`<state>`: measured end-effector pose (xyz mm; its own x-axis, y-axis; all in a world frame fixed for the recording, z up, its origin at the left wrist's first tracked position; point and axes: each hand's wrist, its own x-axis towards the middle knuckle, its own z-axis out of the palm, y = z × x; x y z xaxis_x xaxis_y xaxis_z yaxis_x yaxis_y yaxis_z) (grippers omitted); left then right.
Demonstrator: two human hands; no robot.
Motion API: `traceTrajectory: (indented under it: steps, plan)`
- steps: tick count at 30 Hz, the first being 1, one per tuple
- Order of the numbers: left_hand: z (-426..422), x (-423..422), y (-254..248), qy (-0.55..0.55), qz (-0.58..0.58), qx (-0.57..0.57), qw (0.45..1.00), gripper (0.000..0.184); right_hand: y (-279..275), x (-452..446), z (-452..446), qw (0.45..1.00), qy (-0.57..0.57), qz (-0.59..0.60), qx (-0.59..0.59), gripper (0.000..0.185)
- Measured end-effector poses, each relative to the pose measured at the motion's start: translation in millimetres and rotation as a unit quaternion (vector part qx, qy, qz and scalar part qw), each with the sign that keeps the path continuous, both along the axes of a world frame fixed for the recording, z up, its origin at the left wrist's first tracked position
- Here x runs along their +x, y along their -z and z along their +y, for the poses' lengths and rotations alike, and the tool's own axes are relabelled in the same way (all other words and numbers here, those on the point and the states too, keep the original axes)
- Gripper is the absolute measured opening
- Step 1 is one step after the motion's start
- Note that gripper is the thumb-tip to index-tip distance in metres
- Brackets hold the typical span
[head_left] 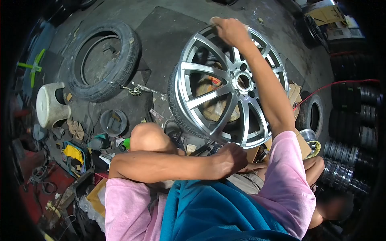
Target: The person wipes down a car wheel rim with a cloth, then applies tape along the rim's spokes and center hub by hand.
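Observation:
A silver multi-spoke alloy wheel (pixel 243 106) leans in front of me, above a dark tire (pixel 173 94) whose tread shows along its left side. My right hand (pixel 232 32) reaches to the wheel's far edge, its fingers closed on a pale, thin piece (pixel 215 19) pressed at the rim; its material is unclear. Close to the wheel's near edge, my left hand (pixel 230 161) is curled into a fist. Its fingertips are hidden, so anything in it cannot be seen. Cardboard (pixel 302 145) shows beneath the wheel at right.
A loose tire (pixel 132 52) lies on the floor at left, near a white stool (pixel 50 105) and a round bowl (pixel 113 122). A green lug wrench (pixel 36 68) is farther left. Stacked wheels (pixel 341 172) line the right side. A red hose (pixel 337 83) runs there. Another person (pixel 321 213) is at lower right.

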<state>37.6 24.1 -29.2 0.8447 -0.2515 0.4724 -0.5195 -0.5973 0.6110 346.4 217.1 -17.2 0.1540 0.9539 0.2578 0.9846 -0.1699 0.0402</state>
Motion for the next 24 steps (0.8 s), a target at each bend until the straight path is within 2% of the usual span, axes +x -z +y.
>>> traceTrajectory:
  steps: [1, 2, 4, 6, 7, 8, 9, 10, 11, 12, 15, 18, 20, 21, 22, 23, 24]
  plan:
    - [0.9, -1.0, -0.4, -0.003, -0.013, -0.012, 1.0, 0.018, 3.2, -4.4, 1.2, 0.999, -0.046, 0.014, 0.004, 0.023]
    - [1.9, -1.6, -0.8, -0.008, -0.026, -0.023, 0.999, 0.019, 5.8, -8.1, 0.3, 0.994, -0.1, -0.027, 0.027, 0.023]
    - [4.5, -2.5, -5.7, 0.003, -0.016, -0.03, 0.999, 0.017, 3.8, -1.7, 2.4, 0.996, -0.078, 0.028, -0.037, 0.024]
    - [5.5, 1.9, -16.1, 0.007, -0.006, -0.037, 0.999, 0.016, 9.5, 19.3, 10.1, 0.998, -0.061, 0.014, -0.015, 0.023]
    - [2.0, 10.6, -26.0, 0.053, 0.121, 0.047, 0.99, 0.014, 6.5, 20.4, 12.4, 0.999, -0.04, -0.002, 0.007, 0.023]
    - [0.6, 15.7, -31.1, 0.098, 0.245, 0.13, 0.956, 0.011, 8.2, 17.8, 12.5, 0.999, -0.041, -0.003, 0.008, 0.023]
    - [-1.5, 15.2, -27.3, 0.098, 0.243, 0.131, 0.956, 0.011, 1.5, 2.2, 10.2, 0.999, -0.036, 0.021, -0.013, 0.023]
    - [-6.0, 12.7, -20.1, 0.064, 0.193, 0.12, 0.972, 0.009, -1.2, -9.4, 7.0, 0.998, -0.03, 0.044, -0.034, 0.024]
    - [-8.7, 10.5, -12.1, 0.03, 0.143, 0.11, 0.983, 0.007, 1.2, -15.8, 5.9, 0.997, -0.076, 0.004, -0.028, 0.026]
    - [-6.8, 8.3, -9.5, 0.032, 0.144, 0.11, 0.983, 0.007, 3.0, -11.2, 6.3, 0.997, -0.075, 0.005, -0.029, 0.026]
    - [-0.1, -0.7, -4.5, -0.003, 0.045, 0.019, 0.999, 0.01, 0.6, 11.4, 9.8, 0.998, -0.009, 0.062, -0.03, 0.028]
    - [5.3, -3.3, -6.9, 0.02, 0.047, 0.031, 0.998, 0.013, 4.0, 14.3, 15.7, 0.999, 0.001, 0.032, -0.008, 0.028]
    - [2.7, -2.1, 0.3, 0.003, -0.006, -0.02, 1.0, 0.014, -0.8, 2.8, 16.9, 1.0, 0.007, 0.016, -0.018, 0.027]
    - [4.5, -1.0, -2.8, -0.003, -0.024, -0.037, 0.999, 0.015, -1.3, 2.2, 20.0, 0.998, -0.034, 0.041, -0.033, 0.026]
    - [2.6, 1.4, -7.3, 0.027, 0.049, 0.019, 0.998, 0.015, -0.1, -0.6, 22.2, 0.994, -0.076, 0.067, -0.049, 0.025]
    - [0.4, 4.5, -12.3, 0.056, 0.122, 0.073, 0.988, 0.014, 0.0, 7.4, 21.9, 0.995, -0.067, 0.062, -0.026, 0.025]
    - [0.1, 11.0, -20.3, 0.052, 0.123, 0.072, 0.988, 0.014, 1.2, 19.9, 23.7, 0.995, -0.071, 0.063, -0.026, 0.025]
